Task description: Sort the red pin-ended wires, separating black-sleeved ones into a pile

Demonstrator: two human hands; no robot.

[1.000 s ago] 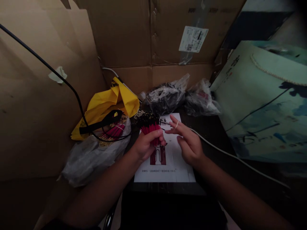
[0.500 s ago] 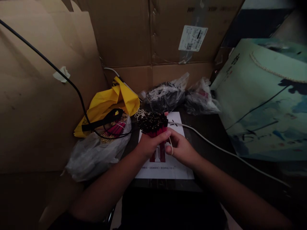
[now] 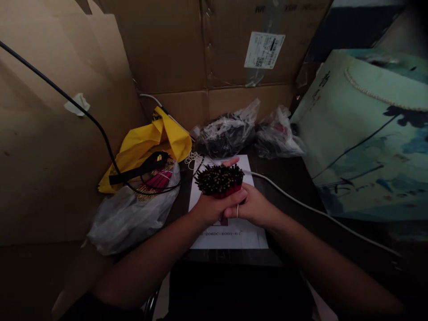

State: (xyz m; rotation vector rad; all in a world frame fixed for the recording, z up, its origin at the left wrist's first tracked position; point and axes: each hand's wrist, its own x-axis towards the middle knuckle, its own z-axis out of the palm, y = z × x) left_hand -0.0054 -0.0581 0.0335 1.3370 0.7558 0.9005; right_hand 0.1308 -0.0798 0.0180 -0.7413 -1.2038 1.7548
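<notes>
A thick bundle of thin red sticks [image 3: 230, 191] with black, hollow-looking tips stands over the printed sheet, tips facing up towards me. My left hand [image 3: 214, 207] is wrapped around it, thumb across the near side and a fingertip showing beyond the tips. Close against the bundle's right side is my right hand [image 3: 256, 207], its fingers curled and touching my left thumb. A thin pale elastic band [image 3: 237, 211] shows at the right fingers; where the rest of it runs is hidden. Under the hands lies a white printed sheet [image 3: 230, 241], partly covered.
To the left lie a plastic bag [image 3: 123, 223] with more red sticks and a yellow bag [image 3: 140, 136]. Pale elastic bands [image 3: 192, 158] lie behind the hands. Two clear bags [image 3: 227, 133] sit by the cardboard box [image 3: 167, 49]. A white cable [image 3: 301, 200] crosses right, near a green paper bag [image 3: 354, 133].
The bundle has shifted slightly right and towards me, its tips now more spread to view. My right fingers have closed in, and the band's visible loop is shorter. The view has shifted slightly.
</notes>
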